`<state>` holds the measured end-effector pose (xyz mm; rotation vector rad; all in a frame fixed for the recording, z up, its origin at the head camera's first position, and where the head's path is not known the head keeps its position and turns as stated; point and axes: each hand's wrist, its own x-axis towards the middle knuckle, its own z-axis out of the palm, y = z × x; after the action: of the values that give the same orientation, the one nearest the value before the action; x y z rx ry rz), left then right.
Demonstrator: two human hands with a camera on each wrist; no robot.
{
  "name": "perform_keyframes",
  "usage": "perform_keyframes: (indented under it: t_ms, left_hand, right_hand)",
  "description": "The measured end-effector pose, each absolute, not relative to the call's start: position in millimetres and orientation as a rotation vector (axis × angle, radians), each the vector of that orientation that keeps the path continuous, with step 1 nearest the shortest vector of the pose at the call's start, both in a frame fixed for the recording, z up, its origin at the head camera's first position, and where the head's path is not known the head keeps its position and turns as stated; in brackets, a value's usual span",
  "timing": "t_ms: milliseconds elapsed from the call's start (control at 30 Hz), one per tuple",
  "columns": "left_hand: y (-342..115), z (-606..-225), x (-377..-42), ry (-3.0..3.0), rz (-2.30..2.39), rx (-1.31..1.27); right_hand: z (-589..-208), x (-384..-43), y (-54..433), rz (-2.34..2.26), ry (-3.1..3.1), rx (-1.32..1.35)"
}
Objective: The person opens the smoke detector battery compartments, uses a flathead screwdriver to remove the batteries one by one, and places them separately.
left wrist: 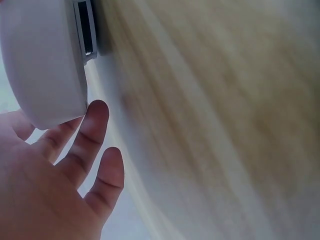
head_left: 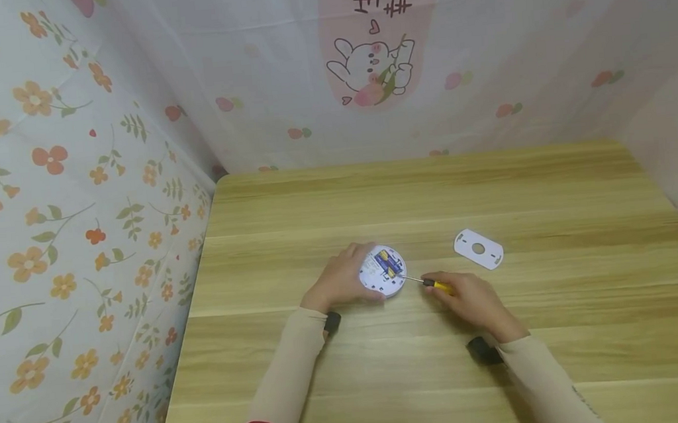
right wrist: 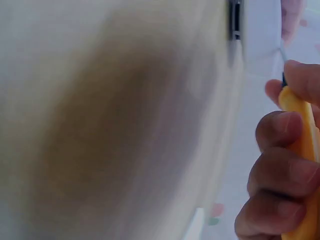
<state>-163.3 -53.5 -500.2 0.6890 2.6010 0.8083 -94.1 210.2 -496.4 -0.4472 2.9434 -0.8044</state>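
Two hands, the left hand and the right hand, are working apart from each other over the tabletop. The left hand is gripping a round white device by its side, and in the left wrist view the little finger is standing clear of the casing. The right hand is wrapping its fingers round the yellow handle of a screwdriver, whose thin shaft is pointing left and reaching the device's upward face. There the tip is ending beside a blue-and-yellow insert; exact contact is too small to tell. Whether the device is resting on the wood or hovering just above it, I cannot tell. Beyond the right hand, a white plate with a round central hole is lying flat. Cream sleeves are covering both forearms. Farther out, a flowered cloth is hanging at the left and a rabbit-printed cloth behind.
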Motion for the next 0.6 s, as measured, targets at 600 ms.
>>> perform_keyframes:
  t_ms: [600]
  left_hand:
    - [-52.4,-496.8,-163.3,2.604,0.774,0.697]
  right_hand:
    - [-425.1,-120.2,186.2,-0.276,2.810,-0.607]
